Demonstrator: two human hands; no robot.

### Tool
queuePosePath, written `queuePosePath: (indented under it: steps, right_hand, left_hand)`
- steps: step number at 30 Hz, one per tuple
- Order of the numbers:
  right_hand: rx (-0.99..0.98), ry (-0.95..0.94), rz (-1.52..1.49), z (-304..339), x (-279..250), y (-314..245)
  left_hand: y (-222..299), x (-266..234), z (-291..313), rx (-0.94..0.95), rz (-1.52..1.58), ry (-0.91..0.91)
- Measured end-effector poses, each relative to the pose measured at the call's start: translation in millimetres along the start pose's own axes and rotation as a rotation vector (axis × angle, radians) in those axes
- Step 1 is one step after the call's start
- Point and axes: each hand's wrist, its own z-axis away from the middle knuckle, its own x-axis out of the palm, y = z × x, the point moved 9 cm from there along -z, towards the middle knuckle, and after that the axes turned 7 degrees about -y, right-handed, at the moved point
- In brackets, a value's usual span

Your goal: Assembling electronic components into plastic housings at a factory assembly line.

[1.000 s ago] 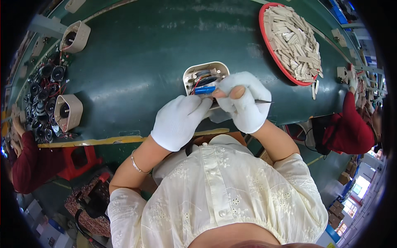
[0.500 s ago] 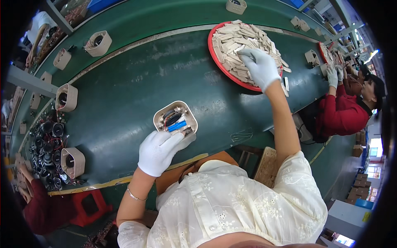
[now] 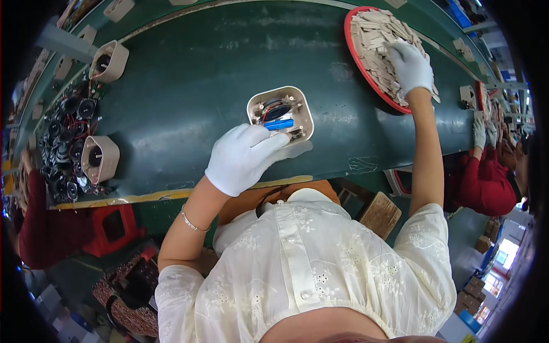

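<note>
My left hand, in a white glove, grips the near edge of an open beige plastic housing on the green bench. Inside the housing sit a round black speaker with thin wires and a blue cylindrical cell; my fingers hide its near left corner. My right hand, also gloved in white, reaches far right onto a heap of flat cream strips in a red basin. Its fingers are bent together against the strips, and whatever they pinch is hidden.
Beige housings with speakers, one farther back and one nearer, stand at left beside piled black speakers. The bench has a yellow front edge. A co-worker in red works at right; a red stool stands at lower left.
The view has shifted, so bench, housing and basin appear higher, with the housing and basin farther right. My left hand stays on the housing; my right hand is still at the strips.
</note>
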Motion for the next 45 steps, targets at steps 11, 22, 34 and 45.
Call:
queuePosePath:
  steps: [11,22,34,45]
  right_hand:
    - [-0.079,-0.342,-0.911,112,39,-112]
    - [-0.532,-0.219,-0.674,107,-46,-183]
    - [-0.61,-0.279,-0.451,131,-5,-229]
    - [-0.575,-0.277,-0.638,123,3,-225]
  left_hand:
    - [7,0,6,0.047,0.01,-0.054]
    - [-5,-2,8,-0.068,0.177,-0.036]
    - [-1,-12,3,-0.054,0.079,0.049]
    - [-5,-4,-3,-0.065,0.098,-0.135]
